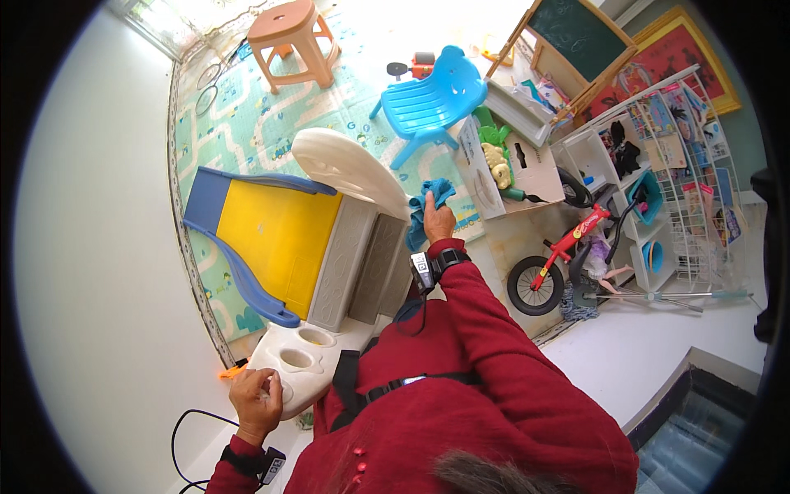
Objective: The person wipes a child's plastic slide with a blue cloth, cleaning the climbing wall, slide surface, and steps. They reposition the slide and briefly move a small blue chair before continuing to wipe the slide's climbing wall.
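Observation:
My right hand [438, 219] grips a crumpled blue cloth [430, 210] beside the outer edge of a white plastic side panel [352, 162] of a toddler slide. My left hand [256, 398], fingers curled, rests at the far end of the slide's other white side panel [315, 370], which has round holes; whether it holds anything there cannot be told. Between the two panels are grey steps [342, 265] and a yellow slide bed [278, 228] with blue rails [247, 287]. Something orange [233, 372] shows just behind my left hand.
A blue child's chair [426, 102] and an orange-brown stool [290, 31] stand on the patterned play mat [247, 142]. To the right are a cardboard box of toys [531, 179], a red balance bike [571, 238], a mop [580, 302] and white shelves [648, 234]. A white wall [99, 247] borders the left.

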The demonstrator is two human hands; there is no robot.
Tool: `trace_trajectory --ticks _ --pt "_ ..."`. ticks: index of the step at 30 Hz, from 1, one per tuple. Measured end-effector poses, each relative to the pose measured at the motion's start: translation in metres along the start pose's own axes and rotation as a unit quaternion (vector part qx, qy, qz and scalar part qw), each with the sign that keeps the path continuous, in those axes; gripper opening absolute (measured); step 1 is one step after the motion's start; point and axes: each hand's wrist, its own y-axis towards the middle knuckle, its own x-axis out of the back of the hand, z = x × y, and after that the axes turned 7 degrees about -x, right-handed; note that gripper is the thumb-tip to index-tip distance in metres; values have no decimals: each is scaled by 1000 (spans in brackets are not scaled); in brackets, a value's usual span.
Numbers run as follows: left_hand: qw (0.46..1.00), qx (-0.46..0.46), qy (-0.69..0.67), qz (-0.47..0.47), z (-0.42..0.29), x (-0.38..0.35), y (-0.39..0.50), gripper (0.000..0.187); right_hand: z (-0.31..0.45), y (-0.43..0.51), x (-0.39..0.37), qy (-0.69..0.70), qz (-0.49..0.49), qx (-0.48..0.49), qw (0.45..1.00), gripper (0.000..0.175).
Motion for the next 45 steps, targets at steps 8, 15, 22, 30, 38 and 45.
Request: trace_trajectory --ticks 8,15,22,30,38,45 --pt "999 -45 -8 -21 5 -1 -6 7 7 -49 -9 51 -99 140 984 36" --pt "997 -78 -7 -25 11 0 -8 8 -14 -97 -18 -57 254 200 945 35" --pt "999 -44 -17 -18 8 1 -9 7 -3 -79 -31 -101 226 270 931 49" --pt "999 -43 -4 6 1 1 -1 11 -1 -39 -87 -161 140 298 930 41" --pt "996 -52 -14 73 2 5 4 18 -21 -45 -119 -190 170 267 929 39" --pt "996 -57 -19 66 3 4 3 20 -69 -156 -124 -212 365 359 832 13"
